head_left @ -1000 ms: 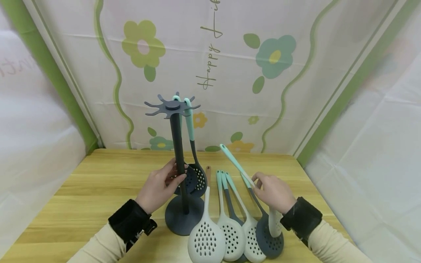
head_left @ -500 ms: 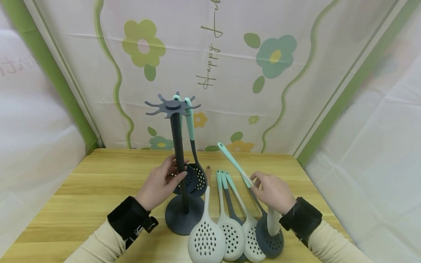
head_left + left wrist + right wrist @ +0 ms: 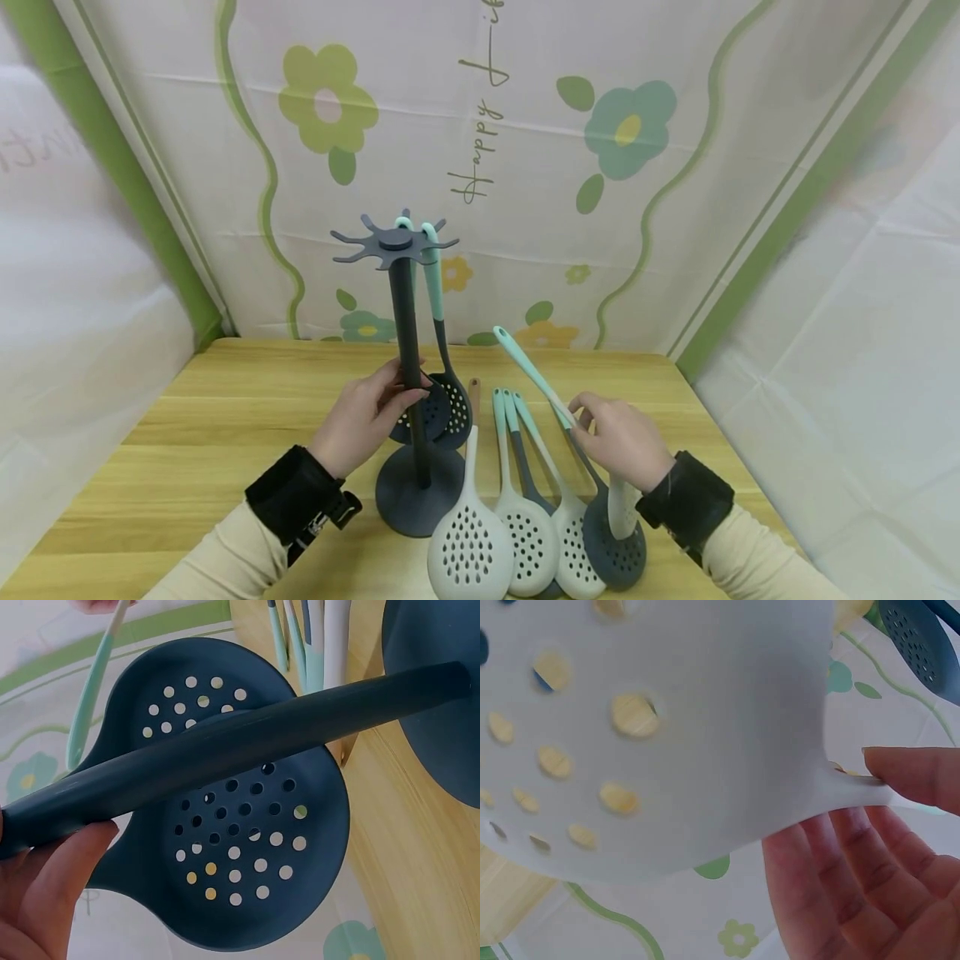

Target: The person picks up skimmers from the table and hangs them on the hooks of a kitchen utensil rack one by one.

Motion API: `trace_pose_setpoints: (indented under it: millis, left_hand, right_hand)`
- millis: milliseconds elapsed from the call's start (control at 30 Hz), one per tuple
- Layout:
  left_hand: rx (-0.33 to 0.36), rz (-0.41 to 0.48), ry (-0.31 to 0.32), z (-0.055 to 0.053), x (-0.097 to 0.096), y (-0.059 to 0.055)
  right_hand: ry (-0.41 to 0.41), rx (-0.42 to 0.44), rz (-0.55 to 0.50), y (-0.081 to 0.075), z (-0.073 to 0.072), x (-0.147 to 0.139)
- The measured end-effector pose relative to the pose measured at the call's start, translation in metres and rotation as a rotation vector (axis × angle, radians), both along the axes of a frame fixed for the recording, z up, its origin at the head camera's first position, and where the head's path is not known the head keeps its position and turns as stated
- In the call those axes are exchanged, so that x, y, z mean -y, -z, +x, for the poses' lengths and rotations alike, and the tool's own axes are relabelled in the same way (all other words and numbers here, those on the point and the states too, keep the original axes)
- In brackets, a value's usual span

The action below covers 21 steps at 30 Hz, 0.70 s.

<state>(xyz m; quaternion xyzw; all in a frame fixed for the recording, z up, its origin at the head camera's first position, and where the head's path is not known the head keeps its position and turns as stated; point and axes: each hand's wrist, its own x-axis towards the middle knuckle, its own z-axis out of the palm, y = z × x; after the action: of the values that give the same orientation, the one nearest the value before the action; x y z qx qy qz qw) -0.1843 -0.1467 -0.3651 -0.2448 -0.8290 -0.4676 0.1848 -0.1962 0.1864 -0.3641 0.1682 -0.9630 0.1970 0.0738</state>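
A dark utensil stand (image 3: 403, 325) with a round base and a ring of hooks stands upright. My left hand (image 3: 360, 429) grips its post, thumb in front. Two dark skimmers (image 3: 319, 825) with mint handles hang from the hooks behind the post. My right hand (image 3: 626, 442) pinches the handle of a pale grey skimmer (image 3: 735, 735), whose mint end points up and to the left. In the head view, that skimmer's head is partly hidden behind the right wrist. Under it lies a dark skimmer (image 3: 618, 558) with a mint handle.
More skimmers lie side by side on the wooden table (image 3: 225, 417), right of the stand. Nearest to its base is a white one (image 3: 471, 550) with a brown handle end. Mint-handled ones, including a pale skimmer (image 3: 528, 542), overlap beside it. Flowered cloth (image 3: 510, 275) encloses the table.
The pale skimmer's mint handle end has shifted slightly left in my right hand. My left hand keeps its grip on the post, with the thumb moved a little.
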Motion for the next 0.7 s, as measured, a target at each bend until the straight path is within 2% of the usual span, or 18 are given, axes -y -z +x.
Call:
trace_pose_setpoints:
  millis: [367,700]
  left_hand:
    - [0.002,-0.001,-0.053,0.0011,-0.0026,0.0014]
    - [-0.011,0.012,-0.071,0.0028,-0.0055,0.0012]
  right_hand:
    - [-0.003,-0.015,0.010,-0.0016,0.0009,0.0035]
    - [-0.009,-0.011,0.001,-0.0029,0.0012,0.0048]
